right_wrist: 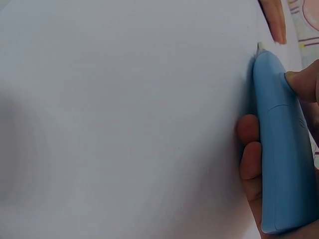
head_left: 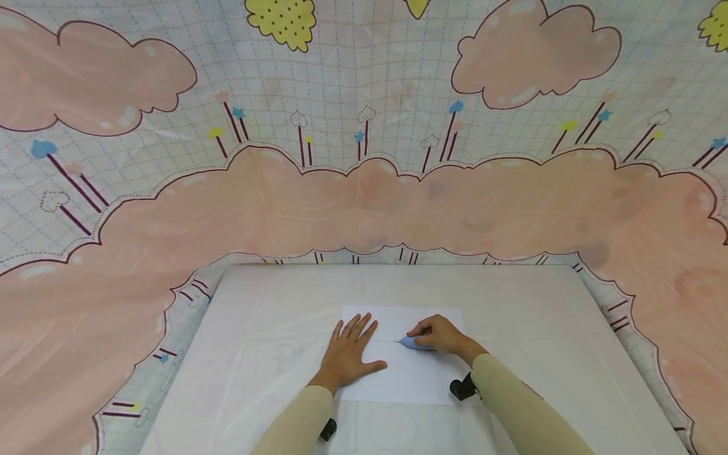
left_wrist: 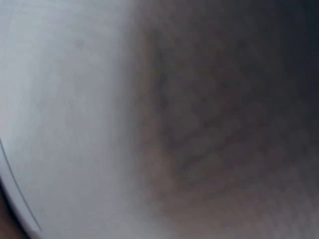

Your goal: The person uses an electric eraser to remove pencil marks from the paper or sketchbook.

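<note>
A sheet of white paper [head_left: 409, 385] lies on the white-covered table. My left hand [head_left: 348, 354] rests flat on its left part, fingers spread and thumb pointing right. My right hand [head_left: 440, 333] grips a blue electric eraser [right_wrist: 284, 159], held low over the paper with its narrow tip pointing left in the head view. In the right wrist view the thumb [right_wrist: 304, 82] presses on a button on the eraser's side, and curled fingers [right_wrist: 250, 159] wrap around its body. The small pale tip [right_wrist: 260, 47] is at the paper. The left wrist view is dark and blurred.
The table [head_left: 273, 303] carries a smooth white cover. Behind and around it hangs a cloth [head_left: 364, 208] printed with pink clouds and a grid. Black wrist camera mounts [head_left: 463, 387] sit at both sleeves.
</note>
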### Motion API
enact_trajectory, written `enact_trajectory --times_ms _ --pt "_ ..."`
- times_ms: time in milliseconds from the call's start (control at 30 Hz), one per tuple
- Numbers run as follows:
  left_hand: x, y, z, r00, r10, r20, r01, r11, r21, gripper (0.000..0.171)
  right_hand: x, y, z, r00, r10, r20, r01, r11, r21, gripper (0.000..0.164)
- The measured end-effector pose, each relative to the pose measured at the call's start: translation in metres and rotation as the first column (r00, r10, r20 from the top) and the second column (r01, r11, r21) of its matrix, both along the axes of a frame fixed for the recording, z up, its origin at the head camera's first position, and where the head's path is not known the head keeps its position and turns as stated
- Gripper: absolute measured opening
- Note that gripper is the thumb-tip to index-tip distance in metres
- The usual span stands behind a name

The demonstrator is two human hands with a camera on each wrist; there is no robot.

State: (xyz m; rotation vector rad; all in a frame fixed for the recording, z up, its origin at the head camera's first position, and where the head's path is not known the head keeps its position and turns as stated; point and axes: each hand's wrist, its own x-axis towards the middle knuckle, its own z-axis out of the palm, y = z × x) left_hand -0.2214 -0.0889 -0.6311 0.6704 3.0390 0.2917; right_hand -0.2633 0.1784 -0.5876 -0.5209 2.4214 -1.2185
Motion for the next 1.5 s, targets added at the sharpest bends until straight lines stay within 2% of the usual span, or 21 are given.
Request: enact_trajectory --times_ms 267,567,933,1500 --pt "0.000 -0.001 0.004 1.000 0.004 0.029 -0.004 1.000 -0.003 0.095 -0.001 0.005 -0.001 1.000 0.009 0.007 -0.009 1.000 -0.019 0.015" --pt "-0.001 -0.001 0.003 1.000 0.000 0.026 0.000 1.000 -0.013 0.096 -0.002 0.000 -0.003 1.000 0.011 0.011 -0.011 1.000 -0.020 0.016" --pt "-0.002 -0.001 0.000 1.000 -0.010 -0.001 0.010 1.000 0.029 0.096 -0.002 -0.007 0.000 0.999 0.040 -0.009 -0.040 0.999 -0.035 0.016" --pt "-0.002 0.000 0.000 1.000 -0.001 0.007 0.001 1.000 0.006 0.097 -0.004 -0.012 -0.002 0.999 0.033 0.011 -0.033 0.998 -0.044 0.016"
